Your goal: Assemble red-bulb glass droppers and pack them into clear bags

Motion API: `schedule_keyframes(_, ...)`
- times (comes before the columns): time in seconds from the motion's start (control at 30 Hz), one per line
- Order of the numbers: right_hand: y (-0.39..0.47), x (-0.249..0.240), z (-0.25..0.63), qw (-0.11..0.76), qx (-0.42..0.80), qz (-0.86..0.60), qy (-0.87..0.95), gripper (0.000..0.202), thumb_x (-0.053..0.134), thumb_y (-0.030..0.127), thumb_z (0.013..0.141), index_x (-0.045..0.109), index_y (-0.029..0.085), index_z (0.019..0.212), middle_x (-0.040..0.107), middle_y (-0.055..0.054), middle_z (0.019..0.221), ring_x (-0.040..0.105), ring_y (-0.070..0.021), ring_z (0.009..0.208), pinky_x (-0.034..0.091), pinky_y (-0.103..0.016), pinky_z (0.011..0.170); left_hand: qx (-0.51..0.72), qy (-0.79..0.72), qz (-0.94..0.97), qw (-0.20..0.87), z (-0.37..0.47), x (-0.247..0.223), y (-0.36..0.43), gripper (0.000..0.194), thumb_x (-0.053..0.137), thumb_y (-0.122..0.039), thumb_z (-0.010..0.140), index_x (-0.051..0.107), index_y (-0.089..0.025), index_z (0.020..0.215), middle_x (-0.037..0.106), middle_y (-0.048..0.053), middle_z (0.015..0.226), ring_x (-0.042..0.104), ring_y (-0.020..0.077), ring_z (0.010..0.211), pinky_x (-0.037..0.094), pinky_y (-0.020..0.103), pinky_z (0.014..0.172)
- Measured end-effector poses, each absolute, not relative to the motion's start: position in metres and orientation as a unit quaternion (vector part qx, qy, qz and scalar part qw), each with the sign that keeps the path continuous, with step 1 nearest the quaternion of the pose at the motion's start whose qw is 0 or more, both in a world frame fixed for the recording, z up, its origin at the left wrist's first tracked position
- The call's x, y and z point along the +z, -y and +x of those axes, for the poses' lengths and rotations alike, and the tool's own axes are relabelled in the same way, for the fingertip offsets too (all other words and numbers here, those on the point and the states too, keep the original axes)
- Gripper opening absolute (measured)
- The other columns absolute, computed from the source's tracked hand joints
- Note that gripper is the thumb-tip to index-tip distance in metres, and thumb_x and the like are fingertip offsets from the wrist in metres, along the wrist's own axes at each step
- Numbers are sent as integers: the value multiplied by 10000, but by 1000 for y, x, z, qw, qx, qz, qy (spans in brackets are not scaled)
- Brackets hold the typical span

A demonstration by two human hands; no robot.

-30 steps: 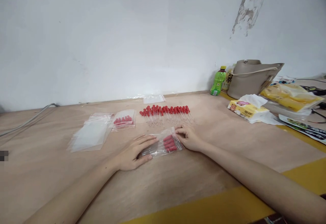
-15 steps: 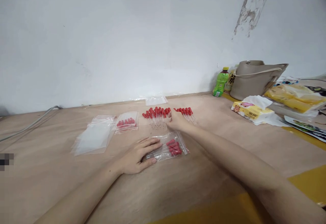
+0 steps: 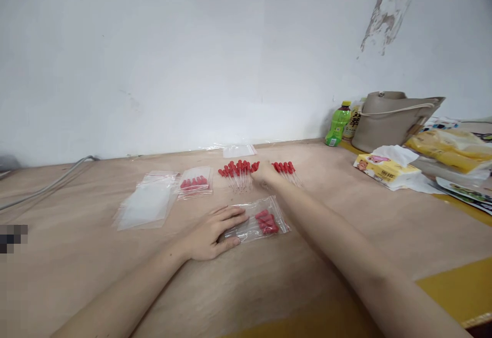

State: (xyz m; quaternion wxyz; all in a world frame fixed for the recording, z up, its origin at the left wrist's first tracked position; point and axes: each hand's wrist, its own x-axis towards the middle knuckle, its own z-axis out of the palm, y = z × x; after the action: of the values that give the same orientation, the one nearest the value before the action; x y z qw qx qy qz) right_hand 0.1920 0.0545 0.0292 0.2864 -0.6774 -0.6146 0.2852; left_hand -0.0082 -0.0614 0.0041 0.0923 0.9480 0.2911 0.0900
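Observation:
My left hand (image 3: 217, 231) lies flat with its fingers apart on the left end of a clear zip bag (image 3: 246, 210). Inside the bag's right end are several red rubber bulbs (image 3: 267, 222). My right hand (image 3: 265, 173) is at the droppers, its fingers curled and mostly hidden behind the back of the hand; what they grip cannot be made out. Left of it, touching or very close, lies a row of red-bulbed droppers (image 3: 238, 173) with thin clear stems. A smaller group of the same droppers (image 3: 285, 169) lies to its right, partly behind the wrist.
A filled zip bag (image 3: 195, 181) and a stack of clear bags (image 3: 148, 202) lie at left. Another bag (image 3: 239, 150) is near the wall. To the right stand a green bottle (image 3: 338, 124), a grey bag (image 3: 384, 123) and a tissue pack (image 3: 384, 171). A cable (image 3: 49, 189) runs far left.
My right hand has shifted slightly among the droppers, and its thumb and fingers show less than before. My left hand stays on the zip bag. The whole view has moved slightly.

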Motion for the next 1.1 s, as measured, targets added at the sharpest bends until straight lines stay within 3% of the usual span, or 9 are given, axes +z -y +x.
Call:
schedule_keyframes(0.13,-33,35,230,294,386,-607,629,159,530,100,665,540,112,823,531,-3,500,497,-91,427,333,-167,366,90,-288,949,91,-9,4,61,502,409,-406,857,294,-271,1327,310,40,1385,270,232,1264,220,432,1038)
schedule_keyframes(0.2,-16,31,252,301,421,-577,632,313,532,118,673,489,132,983,521,29,502,483,-75,413,338,-154,361,88,-288,949,90,-9,3,60,503,410,-408,856,296,-271,1326,310,42,1385,267,230,1265,220,432,1038)
schedule_keyframes(0.27,3,21,271,356,483,-525,604,532,525,130,680,326,162,1172,529,49,525,498,-79,418,376,-157,376,90,-289,949,87,-8,3,59,501,412,-407,855,300,-270,1324,315,41,1382,272,225,1263,222,426,1038)
schedule_keyframes(0.4,29,-4,286,483,530,-466,519,757,587,128,619,158,233,1234,521,81,551,545,-106,447,446,-191,403,97,-283,950,86,-7,3,59,497,416,-397,856,297,-280,1323,326,38,1377,295,224,1252,231,428,1032)
schedule_keyframes(0.47,33,-13,283,538,514,-455,490,730,622,158,607,191,257,1188,515,87,585,560,-104,466,473,-203,428,99,-283,950,87,-7,3,60,512,417,-398,855,277,-273,1332,330,46,1374,302,226,1248,234,433,1029)
schedule_keyframes(0.63,29,-23,266,605,494,-430,453,445,605,306,659,277,241,953,500,99,599,568,-99,462,487,-219,434,108,-296,945,88,-7,3,61,588,424,-411,847,199,-233,1361,345,73,1362,304,235,1245,241,435,1026)
schedule_keyframes(0.77,29,-24,262,637,487,-424,421,402,621,285,653,282,244,864,520,95,613,592,-116,491,506,-254,491,106,-296,945,89,-7,4,61,579,423,-413,846,214,-234,1356,345,69,1363,304,238,1243,250,429,1023)
schedule_keyframes(0.93,32,-24,264,606,590,-368,387,260,592,317,691,383,224,815,565,43,662,632,-155,621,506,-320,634,102,-294,946,91,-6,7,62,576,422,-408,849,212,-229,1355,353,68,1357,312,234,1238,254,422,1023)
schedule_keyframes(1.1,31,-27,268,521,585,-376,494,249,586,372,715,561,151,828,608,-19,744,565,-88,604,457,-242,623,114,-289,946,95,-4,7,63,567,419,-401,851,215,-235,1353,348,61,1361,311,239,1237,248,427,1025)
